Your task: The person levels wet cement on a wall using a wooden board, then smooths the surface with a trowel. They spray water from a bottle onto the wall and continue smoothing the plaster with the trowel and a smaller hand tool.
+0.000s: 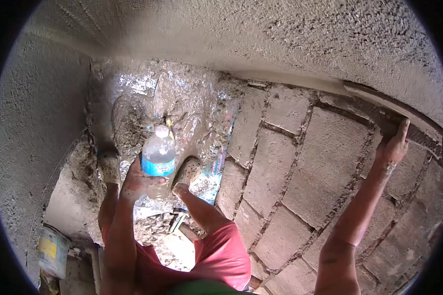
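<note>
My left hand (137,181) is wrapped round a clear plastic bottle (158,150) with a blue label and a whitish cap, held upright above the muddy floor between my feet. At the right, my right hand (393,145) grips the handle of a long, flat float (374,107), its index finger stretched along it. The float lies along the line where the plastered wall (300,44) meets the block surface (330,162).
Wet mortar (182,105) covers the floor around my perforated shoes (189,170). Another rough grey wall (39,108) rises at the left. A stained bucket (54,251) with a yellow patch stands at the lower left.
</note>
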Motion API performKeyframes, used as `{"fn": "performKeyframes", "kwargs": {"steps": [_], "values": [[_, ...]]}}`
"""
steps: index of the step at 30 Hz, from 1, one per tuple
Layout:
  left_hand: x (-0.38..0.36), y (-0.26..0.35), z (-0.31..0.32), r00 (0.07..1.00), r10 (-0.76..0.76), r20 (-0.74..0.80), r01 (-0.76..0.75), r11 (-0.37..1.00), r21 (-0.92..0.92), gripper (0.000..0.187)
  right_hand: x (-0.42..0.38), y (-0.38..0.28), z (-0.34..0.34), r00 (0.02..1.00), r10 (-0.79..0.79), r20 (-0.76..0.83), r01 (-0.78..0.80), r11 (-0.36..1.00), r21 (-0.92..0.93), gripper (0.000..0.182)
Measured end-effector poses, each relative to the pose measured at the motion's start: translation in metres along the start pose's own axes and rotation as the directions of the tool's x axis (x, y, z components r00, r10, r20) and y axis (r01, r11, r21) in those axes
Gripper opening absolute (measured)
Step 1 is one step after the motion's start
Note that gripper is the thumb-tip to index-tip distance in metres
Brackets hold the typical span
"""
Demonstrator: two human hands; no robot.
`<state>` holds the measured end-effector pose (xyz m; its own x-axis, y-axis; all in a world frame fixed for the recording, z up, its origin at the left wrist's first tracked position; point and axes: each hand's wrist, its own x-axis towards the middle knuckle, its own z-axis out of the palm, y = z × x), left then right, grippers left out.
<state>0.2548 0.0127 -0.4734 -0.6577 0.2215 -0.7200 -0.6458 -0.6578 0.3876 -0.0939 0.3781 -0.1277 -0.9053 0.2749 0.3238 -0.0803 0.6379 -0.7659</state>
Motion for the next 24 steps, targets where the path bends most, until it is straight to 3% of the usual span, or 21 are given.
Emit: {"fn": "performKeyframes", "kwargs": {"steps": [1,4,6,7,8,9,10,11,12,13,14,15,17,18,19,21,22,24], "values": [[-0.001,-0.001,-0.004,1.000,0.000,-0.002,0.000,1.000,-0.001,0.080,-0.001,0.013,0.001,0.981,-0.184,-0.060,0.141,0.891,-0.432,0.054],[-0.001,-0.006,-0.018,0.999,0.042,-0.024,-0.039,0.992,0.120,0.083,-0.024,0.077,0.058,0.953,-0.098,-0.286,0.104,0.995,0.007,0.054],[-0.006,-0.001,-0.021,0.994,0.056,-0.091,-0.023,0.943,0.331,0.088,-0.060,0.129,0.110,0.907,-0.089,-0.411,0.037,0.990,-0.133,0.056],[-0.009,0.001,-0.024,0.994,0.056,-0.097,-0.021,0.944,0.331,0.088,-0.077,0.163,0.131,0.907,0.101,-0.409,-0.212,0.948,-0.237,0.055],[-0.009,0.003,-0.026,0.991,0.102,-0.087,-0.049,0.879,0.475,0.090,-0.108,0.183,0.165,0.943,0.137,-0.304,-0.182,0.976,-0.123,0.071],[-0.010,0.003,-0.026,0.987,0.143,-0.067,-0.074,0.792,0.606,0.093,-0.118,0.223,0.181,0.926,0.294,-0.237,-0.350,0.904,-0.245,0.067],[-0.013,0.003,-0.025,0.988,0.100,-0.119,-0.021,0.844,0.537,0.094,-0.129,0.262,0.197,0.882,0.442,-0.164,-0.469,0.792,-0.391,0.063],[-0.017,0.011,-0.013,0.983,0.023,-0.183,0.042,0.939,0.342,0.094,-0.150,0.285,0.222,0.891,0.445,-0.083,-0.453,0.868,-0.205,0.065],[-0.018,0.002,-0.017,0.983,0.028,-0.180,0.031,0.949,0.315,0.094,-0.171,0.308,0.246,0.895,0.446,-0.002,-0.446,0.895,-0.006,0.067],[-0.017,-0.004,-0.019,0.984,0.028,-0.178,0.025,0.957,0.288,0.094,-0.178,0.363,0.252,0.953,0.298,0.052,-0.279,0.932,-0.230,0.072],[-0.019,0.009,-0.005,0.969,-0.078,-0.235,0.123,0.975,0.184,0.095,-0.166,0.430,0.255,0.823,0.562,0.078,-0.452,0.733,-0.508,0.072],[-0.014,0.006,-0.005,0.971,-0.087,-0.221,0.129,0.975,0.181,0.095,-0.163,0.434,0.252,0.826,0.560,0.065,-0.452,0.727,-0.517,0.072],[-0.014,0.000,-0.005,0.989,0.014,-0.146,0.024,0.966,0.256,0.096,-0.165,0.414,0.247,0.823,0.557,0.111,-0.503,0.805,-0.314,0.052],[-0.012,-0.005,-0.006,0.994,0.020,-0.106,0.005,0.974,0.228,0.096,-0.165,0.357,0.241,0.882,0.411,0.231,-0.436,0.897,0.070,0.043],[-0.009,-0.009,-0.007,0.996,0.062,-0.069,-0.038,0.953,0.302,0.093,-0.145,0.346,0.226,0.824,0.549,0.138,-0.548,0.835,-0.050,0.041],[-0.008,0.003,0.011,0.996,0.039,-0.085,-0.015,0.965,0.261,0.090,-0.114,0.287,0.180,0.872,0.480,0.095,-0.481,0.877,-0.005,0.045],[-0.004,0.008,0.012,0.999,0.019,-0.043,-0.004,0.944,0.330,0.085,-0.102,0.244,0.154,0.889,0.452,0.072,-0.453,0.892,-0.005,0.046],[0.001,-0.002,0.012,0.998,0.050,0.049,-0.058,0.982,0.177,0.078,-0.059,0.122,0.080,0.963,0.262,0.067,-0.253,0.960,-0.122,0.050]]}}
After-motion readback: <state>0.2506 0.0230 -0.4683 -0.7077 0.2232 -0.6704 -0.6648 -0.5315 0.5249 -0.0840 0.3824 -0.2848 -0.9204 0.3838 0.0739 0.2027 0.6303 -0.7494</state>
